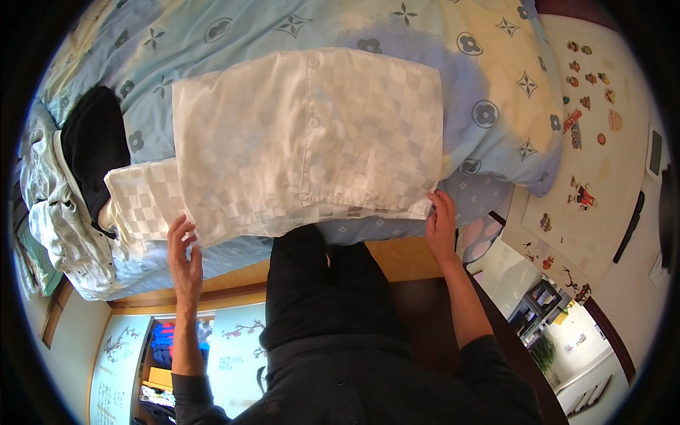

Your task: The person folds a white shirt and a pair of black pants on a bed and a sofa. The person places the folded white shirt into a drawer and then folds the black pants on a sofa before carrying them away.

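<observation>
A cream checkered button-front shirt (244,138) lies spread on the bed in front of me, its button placket running down the middle. One sleeve (146,202) sticks out to the left in several folds. At the near right corner, my right hand (441,226) grips the fabric edge between thumb and fingers. My left hand (184,249) is beside the near left corner, where the sleeve meets the body. Its fingers are slightly curled and apart, with no cloth visibly pinched.
Under the shirt is a blue and yellow patterned quilt (255,48). A black garment (95,143) and a light grey garment (66,228) lie at the left. An open wardrobe (159,366) stands behind me. To the right is a wall (627,175) with stickers.
</observation>
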Demonstrator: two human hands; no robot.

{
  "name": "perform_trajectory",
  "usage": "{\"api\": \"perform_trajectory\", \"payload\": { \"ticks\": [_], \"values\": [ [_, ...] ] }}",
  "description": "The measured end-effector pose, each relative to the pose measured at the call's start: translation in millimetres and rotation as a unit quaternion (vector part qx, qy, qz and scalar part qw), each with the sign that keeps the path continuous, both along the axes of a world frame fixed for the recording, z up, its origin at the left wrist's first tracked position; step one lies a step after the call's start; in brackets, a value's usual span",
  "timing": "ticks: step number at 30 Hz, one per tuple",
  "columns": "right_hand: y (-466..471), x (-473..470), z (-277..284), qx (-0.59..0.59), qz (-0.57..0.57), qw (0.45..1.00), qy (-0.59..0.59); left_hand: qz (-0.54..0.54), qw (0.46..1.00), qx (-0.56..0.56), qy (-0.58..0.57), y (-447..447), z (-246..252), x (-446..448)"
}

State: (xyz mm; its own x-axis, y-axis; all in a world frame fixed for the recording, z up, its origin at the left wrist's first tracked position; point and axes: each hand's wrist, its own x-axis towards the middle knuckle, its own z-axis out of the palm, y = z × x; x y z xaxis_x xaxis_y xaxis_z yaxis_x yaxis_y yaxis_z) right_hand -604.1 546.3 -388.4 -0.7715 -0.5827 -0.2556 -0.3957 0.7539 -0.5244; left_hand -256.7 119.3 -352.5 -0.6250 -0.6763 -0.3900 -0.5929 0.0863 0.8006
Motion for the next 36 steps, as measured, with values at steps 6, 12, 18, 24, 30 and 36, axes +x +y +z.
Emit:
{"api": "perform_trajectory", "payload": {
  "ticks": [6,12,18,24,30,36],
  "values": [
    [-2,-10,-18,-0.188,-0.313,0.912,-0.189,0.184,0.977,0.093,0.060,34,-5,5],
    [-35,-22,-47,-0.206,-0.365,0.852,-0.313,0.369,0.888,0.272,0.002,56,-37,-1],
    [-59,-7,-32,-0.100,-0.316,0.891,-0.310,0.436,0.796,0.414,0.073,58,-63,-17],
    [-69,12,-24,-0.189,-0.338,0.874,-0.292,0.482,0.723,0.457,0.189,76,-67,-34],
    [-76,0,-3,-0.043,-0.310,0.935,-0.166,0.516,0.668,0.467,0.263,75,-64,-51],
    [-102,-31,27,0.029,-0.152,0.985,0.081,0.416,0.798,0.425,0.101,80,-54,-41]
  ]
}}
